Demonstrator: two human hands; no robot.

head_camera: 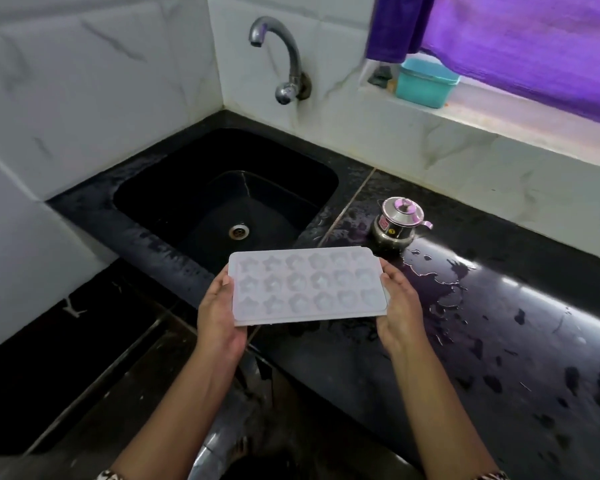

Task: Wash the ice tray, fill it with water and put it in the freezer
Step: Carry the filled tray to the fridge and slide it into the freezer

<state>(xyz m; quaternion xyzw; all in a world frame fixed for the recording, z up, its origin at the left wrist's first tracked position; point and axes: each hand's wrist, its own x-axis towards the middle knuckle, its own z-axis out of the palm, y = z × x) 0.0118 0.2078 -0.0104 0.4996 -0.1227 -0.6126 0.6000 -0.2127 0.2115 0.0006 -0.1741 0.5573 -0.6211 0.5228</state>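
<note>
Ice tray [307, 285] held level, long axis left-right; left hand [219, 318] and right hand [397, 306] each pinching 1 short end. Tap [281, 57] lies ahead over sink [136, 188].

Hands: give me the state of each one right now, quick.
Left hand: closed on the left end of the ice tray.
Right hand: closed on the tray's right end.

Dim, purple window light, countertop [499, 306] glare
</note>
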